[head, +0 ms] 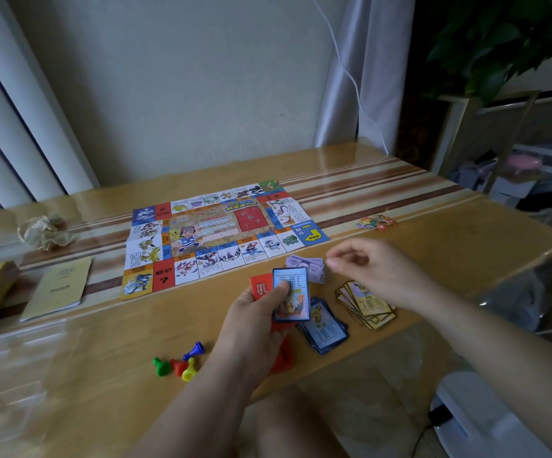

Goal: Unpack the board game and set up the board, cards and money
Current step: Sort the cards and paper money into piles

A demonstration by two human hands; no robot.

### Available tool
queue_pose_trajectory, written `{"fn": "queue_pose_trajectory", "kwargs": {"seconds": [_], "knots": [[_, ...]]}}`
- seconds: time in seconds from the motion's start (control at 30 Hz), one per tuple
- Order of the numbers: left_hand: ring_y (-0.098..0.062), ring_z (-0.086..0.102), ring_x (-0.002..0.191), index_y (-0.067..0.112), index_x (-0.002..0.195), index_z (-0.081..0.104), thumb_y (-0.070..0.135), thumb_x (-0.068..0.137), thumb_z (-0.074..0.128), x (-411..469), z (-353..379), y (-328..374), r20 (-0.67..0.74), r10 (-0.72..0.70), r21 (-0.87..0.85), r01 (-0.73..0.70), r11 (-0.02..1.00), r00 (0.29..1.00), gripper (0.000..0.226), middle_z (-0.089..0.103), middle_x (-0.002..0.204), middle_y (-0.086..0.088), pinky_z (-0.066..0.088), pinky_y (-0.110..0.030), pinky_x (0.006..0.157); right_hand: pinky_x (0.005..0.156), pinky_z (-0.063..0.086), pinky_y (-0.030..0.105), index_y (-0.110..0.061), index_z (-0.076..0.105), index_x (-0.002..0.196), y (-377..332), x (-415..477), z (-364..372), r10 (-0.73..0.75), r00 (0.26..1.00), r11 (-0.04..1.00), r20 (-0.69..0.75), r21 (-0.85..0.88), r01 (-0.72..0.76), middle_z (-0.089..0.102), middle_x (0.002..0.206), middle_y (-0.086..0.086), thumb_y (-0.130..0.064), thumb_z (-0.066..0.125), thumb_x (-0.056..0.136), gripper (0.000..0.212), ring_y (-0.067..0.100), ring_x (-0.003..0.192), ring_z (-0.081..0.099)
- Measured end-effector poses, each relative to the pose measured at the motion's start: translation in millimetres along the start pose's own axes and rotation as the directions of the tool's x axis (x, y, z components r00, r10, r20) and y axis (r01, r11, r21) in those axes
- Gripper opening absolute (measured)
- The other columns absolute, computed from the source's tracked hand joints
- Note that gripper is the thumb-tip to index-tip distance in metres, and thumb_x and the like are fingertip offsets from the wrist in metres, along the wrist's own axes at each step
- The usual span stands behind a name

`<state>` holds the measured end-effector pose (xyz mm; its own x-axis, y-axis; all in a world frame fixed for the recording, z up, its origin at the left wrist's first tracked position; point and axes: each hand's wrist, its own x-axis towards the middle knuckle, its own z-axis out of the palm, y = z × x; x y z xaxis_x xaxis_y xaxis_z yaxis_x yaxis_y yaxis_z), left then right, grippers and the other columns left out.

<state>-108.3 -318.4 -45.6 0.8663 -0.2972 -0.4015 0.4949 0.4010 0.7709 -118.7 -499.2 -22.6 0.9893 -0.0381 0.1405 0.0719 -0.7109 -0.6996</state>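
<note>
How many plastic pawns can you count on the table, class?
4, clustered on the table beside the left forearm: green pawn leftmost, red pawn next, yellow pawn nearest the camera, blue pawn behind them. The arm may hide others.

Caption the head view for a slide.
Left hand holds blue cards; right hand hovers by the paper money, near the unfolded board.
</note>
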Motion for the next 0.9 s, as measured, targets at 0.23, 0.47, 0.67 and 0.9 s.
{"fn": "queue_pose_trajectory", "kwargs": {"seconds": [0.23, 0.47, 0.67, 0.9], "knots": [[-0.021, 0.07, 0.08, 0.006, 0.101, 0.063, 0.016, 0.09, 0.058, -6, -3, 1, 0.031, 0.034, 0.037, -0.035, 0.999, 0.999, 0.015, 0.073, 0.089, -0.013, 0.056, -0.031, 0.071, 0.066, 0.049, 0.02, -0.031, 0.06, 0.078, -23, 6, 18, 0.027, 0.991, 0.988, 0.129, 0.148, -0.046, 0.069, 0.079, -0.011, -0.026, 0.072, 0.081, 0.013, 0.001, 0.074, 0.065], [-0.023, 0.071, 0.091, -0.004, 0.112, 0.054, 0.008, 0.101, 0.035, -9, -30, 18, 0.03, 0.05, -0.129, -0.046, 0.991, 0.998, 0.025, 0.072, 0.1, -0.016, 0.059, -0.035, 0.076, 0.063, 0.041, 0.012, -0.027, 0.068, 0.095, -1, 5, 26, 0.079, 0.959, 0.996, 0.271, -0.06, -0.065, 0.06, 0.079, -0.018, -0.024, 0.069, 0.085, 0.01, -0.011, 0.07, 0.053], [-0.016, 0.071, 0.091, 0.003, 0.109, 0.06, 0.006, 0.096, 0.043, -14, -42, 16, 0.047, 0.109, -0.045, -0.107, 0.993, 0.993, 0.022, 0.073, 0.101, -0.009, 0.057, -0.026, 0.067, 0.085, 0.037, 0.024, -0.035, 0.064, 0.102, 0, -2, 41, -0.082, 0.991, 0.908, 0.109, -0.402, 0.119, 0.048, 0.088, -0.019, -0.041, 0.07, 0.08, 0.024, 0.002, 0.092, 0.043], [-0.019, 0.07, 0.082, 0.024, 0.12, 0.058, 0.01, 0.083, 0.058, -23, -45, 10, 0.155, 0.189, 0.157, -0.213, 0.965, 0.97, 0.039, 0.072, 0.098, -0.013, 0.057, -0.029, 0.065, 0.074, 0.049, 0.017, -0.034, 0.066, 0.094, -52, 1, 49, -0.103, 0.982, 0.988, 0.159, 0.13, 0.082, 0.064, 0.088, -0.018, -0.042, 0.066, 0.083, 0.014, -0.003, 0.08, 0.058]]}}
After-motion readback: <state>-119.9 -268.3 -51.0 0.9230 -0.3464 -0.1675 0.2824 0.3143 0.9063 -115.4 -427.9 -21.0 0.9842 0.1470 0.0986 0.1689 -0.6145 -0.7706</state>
